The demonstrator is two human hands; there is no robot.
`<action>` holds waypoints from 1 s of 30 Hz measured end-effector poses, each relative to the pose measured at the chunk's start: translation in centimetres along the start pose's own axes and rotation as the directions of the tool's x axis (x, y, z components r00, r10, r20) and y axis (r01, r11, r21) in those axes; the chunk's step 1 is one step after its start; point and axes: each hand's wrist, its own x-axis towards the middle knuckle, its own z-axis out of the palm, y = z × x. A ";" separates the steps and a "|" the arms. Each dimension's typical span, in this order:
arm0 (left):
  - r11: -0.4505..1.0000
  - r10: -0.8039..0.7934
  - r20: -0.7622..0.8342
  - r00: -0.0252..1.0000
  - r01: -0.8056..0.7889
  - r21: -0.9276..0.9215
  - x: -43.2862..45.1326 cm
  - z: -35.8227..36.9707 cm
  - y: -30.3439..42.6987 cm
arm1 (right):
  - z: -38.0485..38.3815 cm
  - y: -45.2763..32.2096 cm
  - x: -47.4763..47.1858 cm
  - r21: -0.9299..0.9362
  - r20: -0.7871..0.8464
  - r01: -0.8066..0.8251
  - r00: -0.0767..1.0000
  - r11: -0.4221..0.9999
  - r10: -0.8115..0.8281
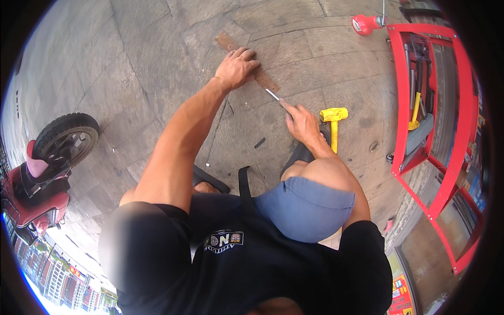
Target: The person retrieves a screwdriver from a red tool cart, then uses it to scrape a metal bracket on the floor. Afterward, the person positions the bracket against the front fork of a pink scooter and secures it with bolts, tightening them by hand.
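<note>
A flat, rusty brown metal bar (266, 80) lies slantwise on the paving. My left hand (237, 67) rests on its middle, fingers over the bar, with both ends showing. In my right hand (303, 123) is a thin, light-coloured rod-like tool (272, 94), its tip at the bar's near right end. I cannot tell whether the tip touches the bar, and my palm hides the tool's rear part. A yellow hammer (334, 114) stands or lies just right of my right hand, its handle partly hidden behind my forearm.
A red tool cart (401, 98) with tools on its shelf stands at the right. Near its top corner is a red bottle-like object (366, 25). The wheel (67, 138) of a red two-wheeler is at the left. A small dark strip (260, 142) lies between my feet.
</note>
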 end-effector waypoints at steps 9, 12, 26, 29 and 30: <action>0.999 -0.030 0.027 0.999 0.031 -0.032 0.3 -0.6 0.0 | 0.1 -0.2 1.2 0.045 -0.034 0.043 0.999 0.998 -0.041; 0.999 -0.025 0.039 0.999 0.026 -0.028 0.2 -0.5 0.1 | -0.1 -0.3 1.3 0.065 -0.113 0.130 0.986 0.989 -0.122; 1.000 0.015 0.129 0.992 -0.013 -0.022 0.7 -1.4 -0.2 | 0.2 -0.3 1.2 0.016 -0.006 0.026 1.000 1.000 -0.026; 0.998 0.016 0.129 0.991 -0.008 -0.068 0.7 -1.5 -0.3 | 0.2 -0.5 1.5 0.032 -0.014 0.057 0.998 0.998 -0.056; 0.999 0.016 0.128 0.992 -0.010 -0.049 0.6 -1.4 -0.3 | 0.2 -0.5 1.5 0.052 -0.086 0.121 0.989 0.991 -0.117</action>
